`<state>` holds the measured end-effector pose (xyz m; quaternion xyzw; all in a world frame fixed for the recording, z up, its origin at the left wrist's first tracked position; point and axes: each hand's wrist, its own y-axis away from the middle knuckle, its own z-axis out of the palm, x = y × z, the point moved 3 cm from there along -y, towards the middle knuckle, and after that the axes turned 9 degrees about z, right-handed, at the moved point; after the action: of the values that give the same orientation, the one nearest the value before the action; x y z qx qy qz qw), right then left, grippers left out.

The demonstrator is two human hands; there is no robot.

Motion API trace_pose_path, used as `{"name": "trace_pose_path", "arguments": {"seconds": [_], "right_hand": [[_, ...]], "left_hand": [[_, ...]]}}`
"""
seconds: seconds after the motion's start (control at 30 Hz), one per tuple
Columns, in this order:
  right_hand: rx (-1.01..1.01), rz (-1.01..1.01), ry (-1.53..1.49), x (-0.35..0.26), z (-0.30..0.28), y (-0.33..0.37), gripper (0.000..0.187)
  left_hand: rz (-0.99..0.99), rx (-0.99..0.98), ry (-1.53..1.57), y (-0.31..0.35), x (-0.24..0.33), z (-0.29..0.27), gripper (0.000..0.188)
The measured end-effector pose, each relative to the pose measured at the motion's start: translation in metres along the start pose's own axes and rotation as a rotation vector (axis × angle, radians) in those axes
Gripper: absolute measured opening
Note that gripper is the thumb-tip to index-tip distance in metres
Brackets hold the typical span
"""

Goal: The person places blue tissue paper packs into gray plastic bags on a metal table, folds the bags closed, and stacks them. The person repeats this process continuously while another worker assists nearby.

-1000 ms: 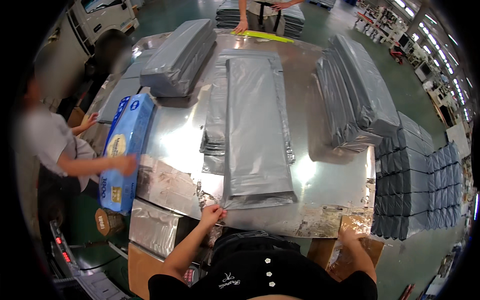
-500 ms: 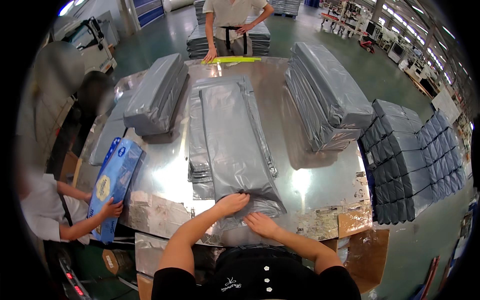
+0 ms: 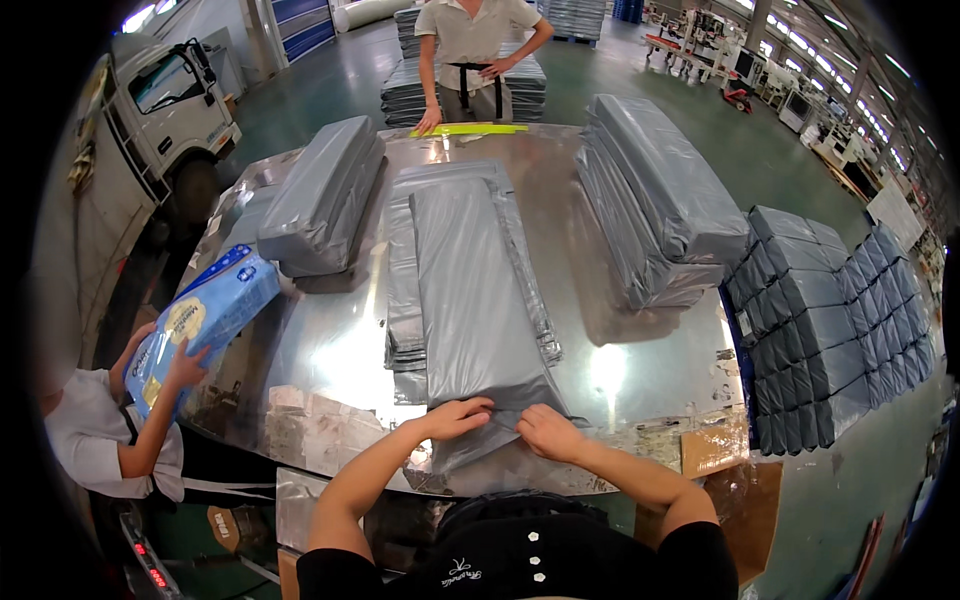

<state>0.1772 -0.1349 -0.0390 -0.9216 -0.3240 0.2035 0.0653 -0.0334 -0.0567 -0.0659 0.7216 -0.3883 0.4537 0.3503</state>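
A long package in a grey plastic bag (image 3: 470, 290) lies lengthwise in front of me, on top of several flat grey bags (image 3: 405, 320). Its loose near end is creased and spreads toward the table edge. My left hand (image 3: 455, 419) is closed at the left of this end, its fingers bent over the plastic. Close by on the right, my right hand (image 3: 550, 434) pinches the bag's loose flap between curled fingers. A small gap separates the two hands. What is under the fingertips is partly hidden.
Grey wrapped packages (image 3: 325, 195) are stacked at left, and more (image 3: 655, 190) at right. At left a co-worker holds a blue printed package (image 3: 205, 315). Another person (image 3: 470, 60) stands across the metal table (image 3: 350, 370), near a yellow-green strip (image 3: 470, 129). Strapped grey bundles (image 3: 810, 330) stand right.
My right hand has gone from lying outstretched to pinching the flap, shifting slightly right. My left hand has stayed near the bag's end. The co-worker at left has tilted the blue package.
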Motion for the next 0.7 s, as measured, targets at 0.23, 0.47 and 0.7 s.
{"name": "trace_pose_path", "arguments": {"seconds": [0.23,0.47,0.7], "right_hand": [[0.010,0.130,-0.085,0.020,-0.025,-0.034,0.014],[-0.042,0.392,-0.188,0.060,-0.011,-0.022,0.034],[0.413,0.821,-0.225,0.088,-0.056,0.056,0.104]], "left_hand": [[0.070,-0.058,0.174,0.058,0.003,0.001,0.047],[-0.123,0.509,-0.070,0.058,-0.024,0.018,0.022],[-0.064,0.574,-0.068,0.038,-0.034,0.021,0.015]]}}
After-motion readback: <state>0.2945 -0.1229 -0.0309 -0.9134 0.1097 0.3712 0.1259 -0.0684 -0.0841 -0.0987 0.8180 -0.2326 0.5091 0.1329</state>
